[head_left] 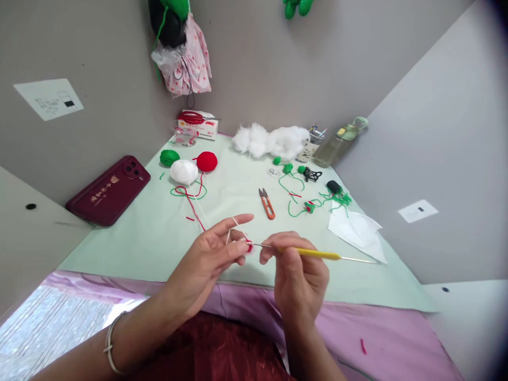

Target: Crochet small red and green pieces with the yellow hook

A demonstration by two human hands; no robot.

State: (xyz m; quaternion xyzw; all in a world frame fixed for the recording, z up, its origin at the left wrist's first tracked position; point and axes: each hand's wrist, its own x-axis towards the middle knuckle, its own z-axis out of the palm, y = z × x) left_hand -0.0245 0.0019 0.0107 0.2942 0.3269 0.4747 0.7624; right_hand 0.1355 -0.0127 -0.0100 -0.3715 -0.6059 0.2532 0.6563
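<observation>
My left hand (216,253) pinches a small red and white crochet piece (249,245) between thumb and fingers, its index finger stretched out with white yarn looped over it. My right hand (299,272) is closed round the yellow handle of a crochet hook (317,253). The hook's thin metal tip points left and reaches the edge of the crochet piece. White yarn runs back toward a white yarn ball (184,172) at the left of the table. Beside that ball lie a red yarn ball (207,161) and a green one (169,157).
On the green tabletop (234,188) lie orange snips (266,204), white stuffing (270,142), green crochet bits (288,168) and white paper (355,230). A bottle (337,145) and pen cup (311,146) stand back right. A maroon phone (109,191) leans at left.
</observation>
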